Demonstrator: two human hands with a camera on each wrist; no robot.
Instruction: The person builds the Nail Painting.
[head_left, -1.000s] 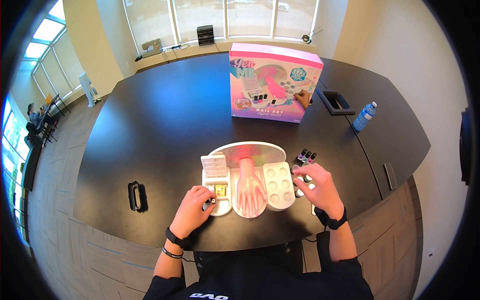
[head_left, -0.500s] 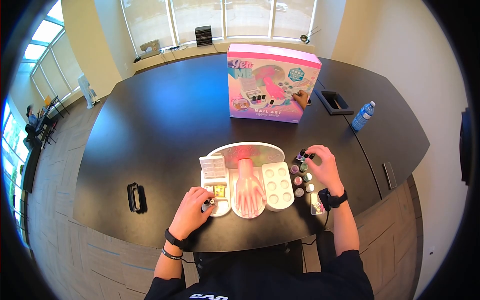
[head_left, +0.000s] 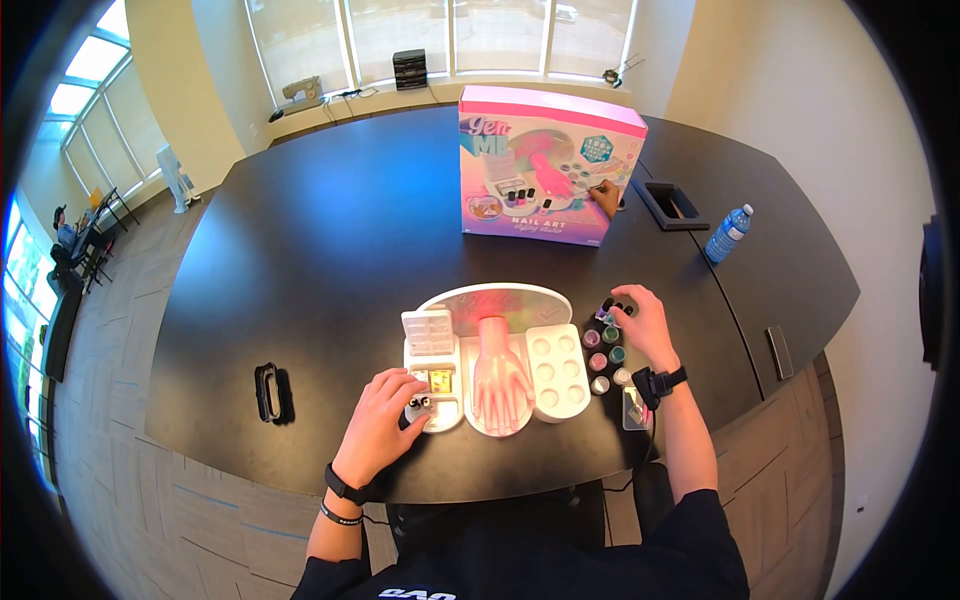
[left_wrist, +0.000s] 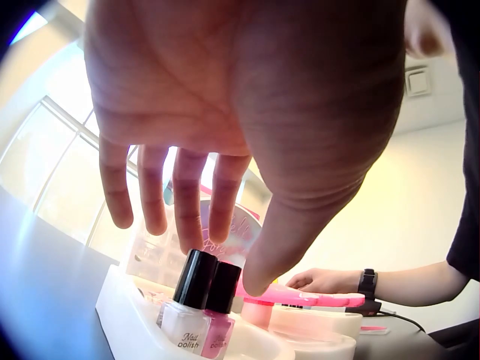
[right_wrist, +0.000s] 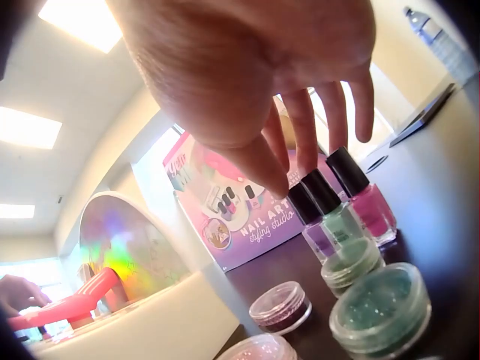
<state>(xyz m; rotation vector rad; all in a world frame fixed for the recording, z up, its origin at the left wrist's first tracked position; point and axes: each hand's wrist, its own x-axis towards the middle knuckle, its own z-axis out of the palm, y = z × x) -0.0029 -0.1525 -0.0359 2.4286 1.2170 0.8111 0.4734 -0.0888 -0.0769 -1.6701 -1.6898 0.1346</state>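
My left hand (head_left: 378, 415) hovers over the left section of the white nail-art station (head_left: 447, 415). In the left wrist view, a white nail polish bottle (left_wrist: 182, 328) and a pink nail polish bottle (left_wrist: 219, 330) stand there, black caps up, between my loosely extended fingers and thumb. My right hand (head_left: 645, 322) is above several nail polish bottles on the table. There, thumb and fingertips are right by the caps of a purple bottle (right_wrist: 321, 241) and a green bottle (right_wrist: 343, 225); a magenta bottle (right_wrist: 373, 210) stands beside them. A pink model hand (head_left: 500, 380) lies mid-station.
Several small glitter pots (head_left: 597, 362) sit right of the six-well tray (head_left: 570, 402), with a small clear case (head_left: 637, 410) nearer me. Behind stand the pink box (head_left: 545, 170) and a water bottle (head_left: 728, 235). A black object (head_left: 268, 392) lies left.
My right hand has moved away from over the glitter pots to the polish bottles farther back. The left hand has loosened slightly around the two bottles, staying over the station's left section.
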